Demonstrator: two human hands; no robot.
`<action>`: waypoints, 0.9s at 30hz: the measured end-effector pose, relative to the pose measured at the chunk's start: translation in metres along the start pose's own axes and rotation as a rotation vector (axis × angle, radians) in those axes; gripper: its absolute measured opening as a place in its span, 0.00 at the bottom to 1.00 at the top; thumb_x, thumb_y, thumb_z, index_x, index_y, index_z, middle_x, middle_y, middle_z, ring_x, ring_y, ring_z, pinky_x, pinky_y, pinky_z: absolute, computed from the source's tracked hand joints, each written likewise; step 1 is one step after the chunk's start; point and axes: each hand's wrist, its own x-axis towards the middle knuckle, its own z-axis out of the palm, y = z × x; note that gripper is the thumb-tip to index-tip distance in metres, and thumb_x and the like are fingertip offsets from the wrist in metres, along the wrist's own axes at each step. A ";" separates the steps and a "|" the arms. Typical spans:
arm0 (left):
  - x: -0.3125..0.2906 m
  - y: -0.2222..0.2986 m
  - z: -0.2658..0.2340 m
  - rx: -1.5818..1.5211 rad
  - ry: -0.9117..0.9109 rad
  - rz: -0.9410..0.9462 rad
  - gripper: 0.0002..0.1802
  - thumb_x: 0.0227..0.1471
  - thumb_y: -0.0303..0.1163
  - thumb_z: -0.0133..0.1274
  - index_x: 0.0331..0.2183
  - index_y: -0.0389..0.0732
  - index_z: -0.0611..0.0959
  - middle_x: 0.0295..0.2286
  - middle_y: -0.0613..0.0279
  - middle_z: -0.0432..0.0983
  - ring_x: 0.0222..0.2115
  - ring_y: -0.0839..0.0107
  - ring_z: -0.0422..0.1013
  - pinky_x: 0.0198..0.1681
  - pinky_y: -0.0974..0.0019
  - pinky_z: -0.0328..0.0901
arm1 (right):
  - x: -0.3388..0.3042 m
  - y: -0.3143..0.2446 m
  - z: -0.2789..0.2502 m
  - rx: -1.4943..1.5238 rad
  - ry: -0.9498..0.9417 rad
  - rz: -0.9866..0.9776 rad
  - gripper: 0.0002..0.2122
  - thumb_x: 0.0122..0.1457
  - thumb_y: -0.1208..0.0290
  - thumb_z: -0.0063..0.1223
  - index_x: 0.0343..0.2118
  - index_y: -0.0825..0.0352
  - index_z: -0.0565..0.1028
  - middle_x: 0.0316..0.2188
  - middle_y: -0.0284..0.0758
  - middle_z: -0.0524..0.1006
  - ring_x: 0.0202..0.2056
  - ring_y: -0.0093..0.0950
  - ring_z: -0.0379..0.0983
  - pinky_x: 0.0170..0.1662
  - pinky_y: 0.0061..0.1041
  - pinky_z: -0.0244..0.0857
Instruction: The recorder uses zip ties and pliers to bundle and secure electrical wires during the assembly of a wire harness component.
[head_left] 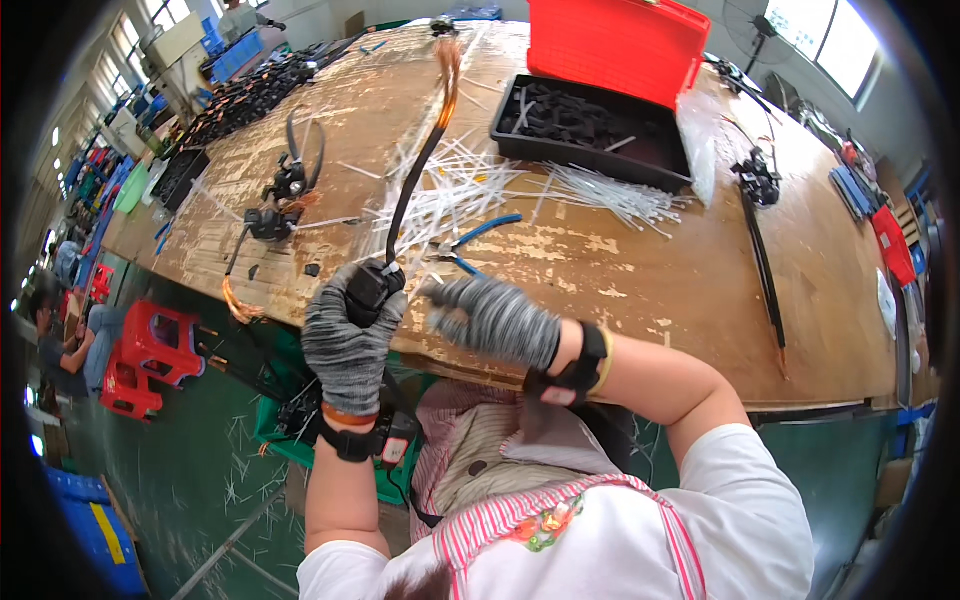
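Cable [412, 185], black and thick, rises from a chunky black fitting [370, 290] in the person's left hand [352, 335], right at the near edge of the worn wooden tabletop [640, 265]. Its far end opens into bare copper strands [449, 70]. The left grip is wrapped firmly round the fitting, while the right hand [495, 318] sits just beside it with fingers curled; from where I stand, I can't tell whether that grip pinches anything. Both hands wear grey striped gloves.

Just beyond them lie blue-handled cutters [470, 243], next to a loose heap of white ties [450, 195]. Farther back, a black tray [550, 154] holds small dark pieces, with a bright red bin [618, 45] behind it. More black fittings with cables rest to the left [268, 223] and right [757, 182]. Off to the left, red stools [165, 340] stand on the green floor [190, 470].
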 end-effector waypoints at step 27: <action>-0.057 -0.036 0.103 0.037 -0.153 0.183 0.16 0.54 0.29 0.53 0.45 0.34 0.76 0.37 0.55 0.73 0.39 0.62 0.71 0.47 0.63 0.65 | -0.282 0.176 -0.361 -0.561 0.799 0.859 0.13 0.61 0.73 0.42 0.46 0.68 0.74 0.22 0.32 0.78 0.18 0.23 0.69 0.23 0.25 0.66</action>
